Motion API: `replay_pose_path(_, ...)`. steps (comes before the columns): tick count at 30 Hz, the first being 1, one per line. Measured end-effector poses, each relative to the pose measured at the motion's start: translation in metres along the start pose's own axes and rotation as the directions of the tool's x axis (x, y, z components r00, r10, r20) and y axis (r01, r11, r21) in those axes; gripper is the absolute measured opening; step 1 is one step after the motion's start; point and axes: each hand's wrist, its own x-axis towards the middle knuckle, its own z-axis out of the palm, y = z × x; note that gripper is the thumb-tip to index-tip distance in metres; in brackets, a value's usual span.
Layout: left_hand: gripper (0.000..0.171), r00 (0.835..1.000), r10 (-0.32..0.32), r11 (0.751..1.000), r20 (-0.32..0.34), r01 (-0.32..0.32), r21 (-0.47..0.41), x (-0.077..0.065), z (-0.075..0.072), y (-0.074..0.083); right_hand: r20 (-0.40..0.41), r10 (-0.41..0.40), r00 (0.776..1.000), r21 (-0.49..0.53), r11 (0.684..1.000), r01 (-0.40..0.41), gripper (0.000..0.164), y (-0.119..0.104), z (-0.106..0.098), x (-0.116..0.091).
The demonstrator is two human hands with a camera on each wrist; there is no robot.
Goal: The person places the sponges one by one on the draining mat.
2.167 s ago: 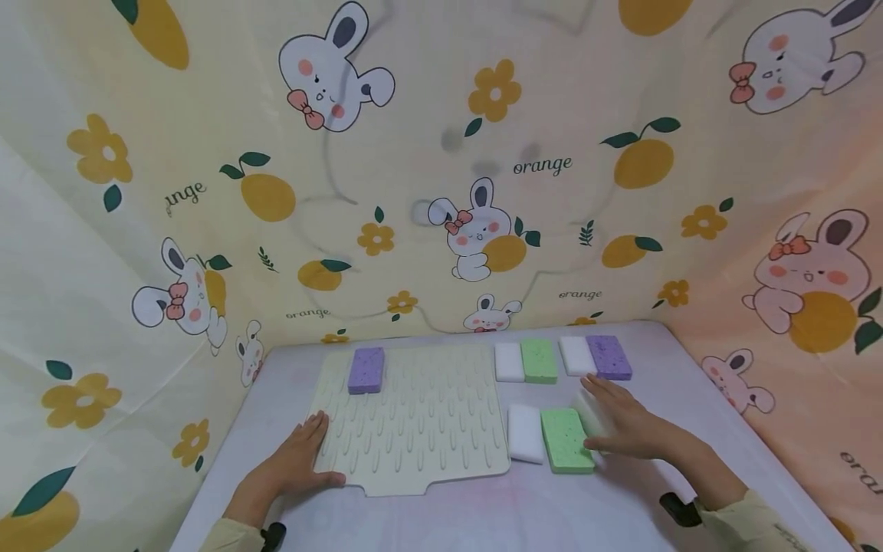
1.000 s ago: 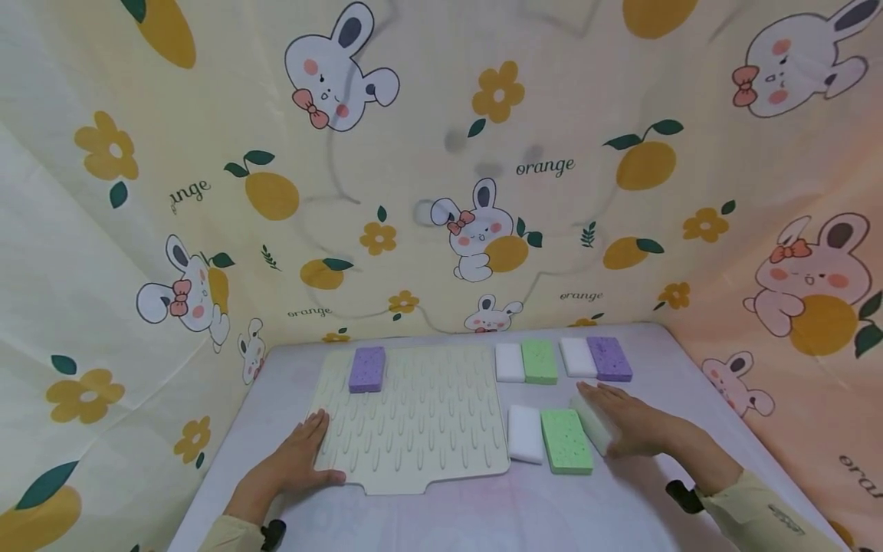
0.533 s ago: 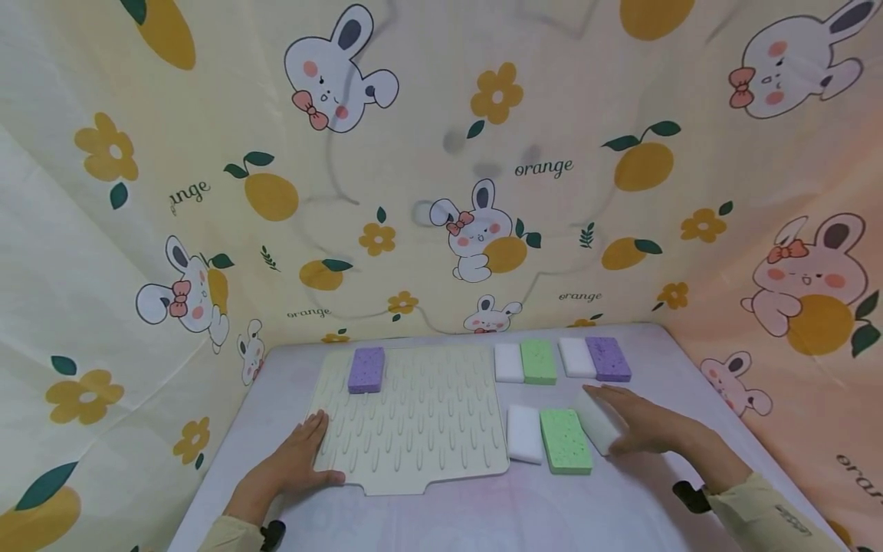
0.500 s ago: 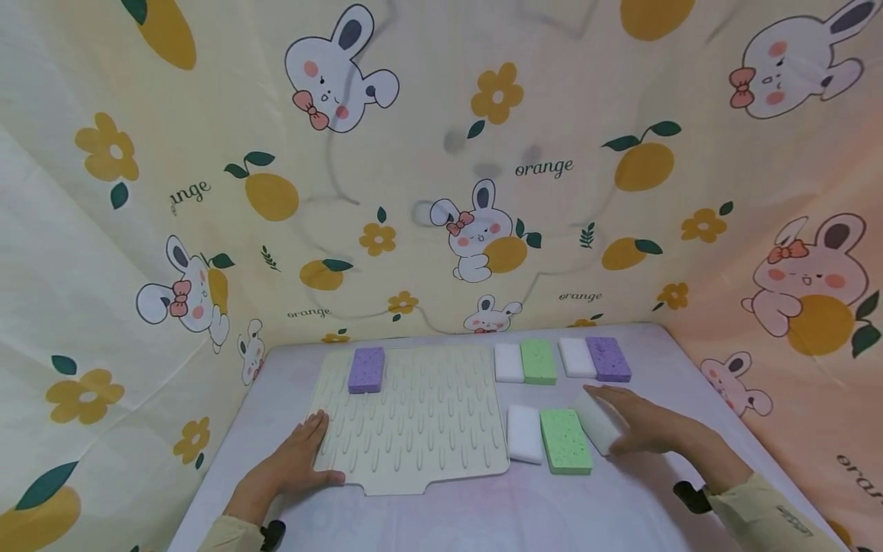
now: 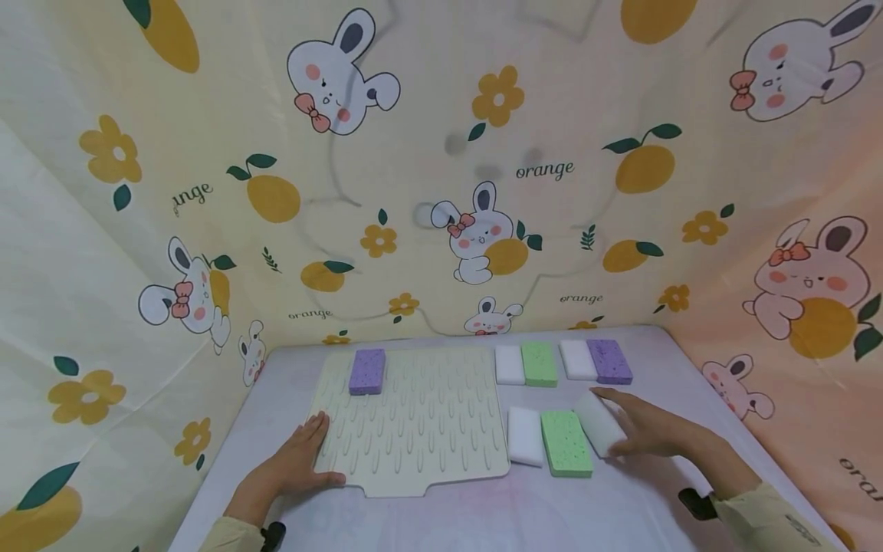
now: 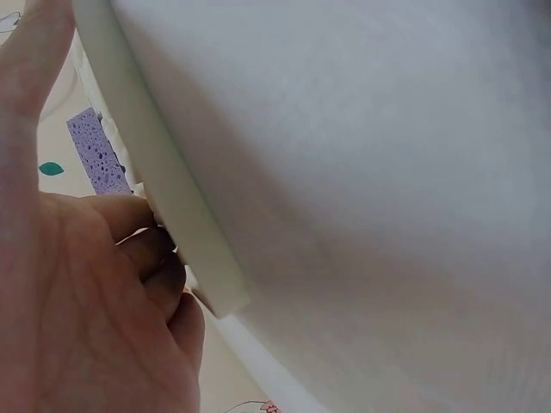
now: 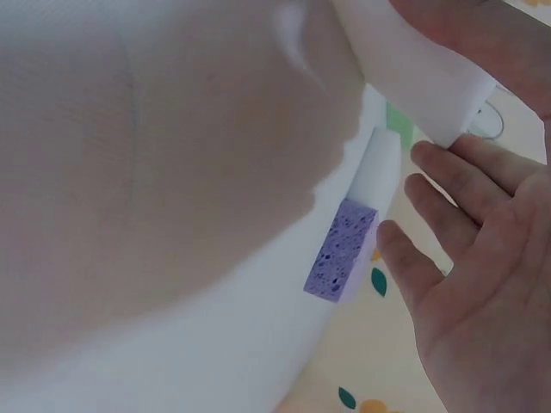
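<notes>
In the head view my left hand [image 5: 300,456] rests against the left edge of a cream ridged board [image 5: 414,429], fingers extended along it and thumb at its near corner. A purple sponge [image 5: 367,372] lies on the board's far left. To the right, my right hand [image 5: 651,425] pinches a tilted white sponge [image 5: 600,424] between thumb and index finger. The right wrist view shows the same white sponge [image 7: 417,73] by the thumb, the other fingers [image 7: 452,224] spread apart from it. Left of it a green sponge [image 5: 566,443] lies flat beside another white sponge [image 5: 525,435].
Behind, a white sponge [image 5: 510,364] touches a green sponge [image 5: 539,364], and a white sponge [image 5: 576,359] sits against a purple sponge [image 5: 610,361]. A patterned cloth [image 5: 414,153] surrounds the table [image 5: 441,525] at back and sides.
My right hand has shifted slightly right, and the white sponge in it has tilted so more of its face shows. The left hand, board and other sponges stay put.
</notes>
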Motion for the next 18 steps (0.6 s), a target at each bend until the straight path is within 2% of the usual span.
replay_pose_path(4,0.132,1.000,-0.005,1.000,0.007,0.005,0.006,0.001,0.002,-0.002,-0.035,-0.007,0.999,-0.008,1.000,0.007,0.117,0.001,-0.001,-0.003)
replay_pose_path(11,0.134,1.000,-0.002,1.000,-0.005,0.002,0.015,0.002,0.003,-0.005,-0.154,-0.039,0.987,-0.003,0.999,0.039,0.114,0.004,-0.005,-0.007)
replay_pose_path(15,0.134,1.000,-0.015,1.000,0.002,0.015,0.015,0.001,0.002,-0.003,-0.236,-0.060,0.970,0.014,0.998,0.065,0.115,0.009,-0.001,-0.003)
replay_pose_path(18,0.134,1.000,-0.019,1.000,0.010,0.019,0.013,0.000,0.002,-0.002,-0.303,-0.098,0.948,0.016,0.994,0.108,0.116,0.012,0.003,0.001)
